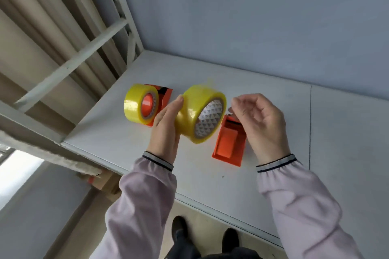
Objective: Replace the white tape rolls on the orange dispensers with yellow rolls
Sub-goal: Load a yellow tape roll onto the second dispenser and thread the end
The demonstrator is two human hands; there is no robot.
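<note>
My left hand (166, 130) holds a yellow tape roll (196, 111) above the table, its patterned cardboard core facing me. My right hand (259, 124) hovers just right of the roll with thumb and fingers pinched together, apparently on the loose tape end, which is too faint to make out. Below and between my hands an orange dispenser (229, 145) lies on the table with no roll on it. To the left a second orange dispenser (162, 95) carries another yellow roll (140, 103) on its orange hub.
The grey table (210, 185) butts against a grey wall (252, 17) at the back. A white metal frame (84, 52) stands at the left edge. A seam (310, 124) runs across the tabletop on the right. My shoes (179, 229) show below the front edge.
</note>
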